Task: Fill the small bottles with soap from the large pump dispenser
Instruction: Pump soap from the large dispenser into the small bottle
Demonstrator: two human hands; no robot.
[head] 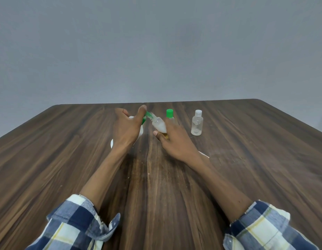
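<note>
My left hand [126, 126] lies over the top of the large white pump dispenser [140, 134], thumb on its green pump head [145, 117]; most of the dispenser is hidden behind the hand. My right hand [172, 139] grips a small clear bottle [158, 125], tilted with its open neck at the green spout. White soap fills the bottle's lower part. A second small bottle with a green cap [169, 114] stands just behind my right hand. A third clear bottle with a white cap [197, 123] stands upright to the right.
Everything sits on a dark wooden table [246, 159] against a plain grey wall. A white object [203, 154] peeks out from under my right wrist. Small crumbs dot the table's middle.
</note>
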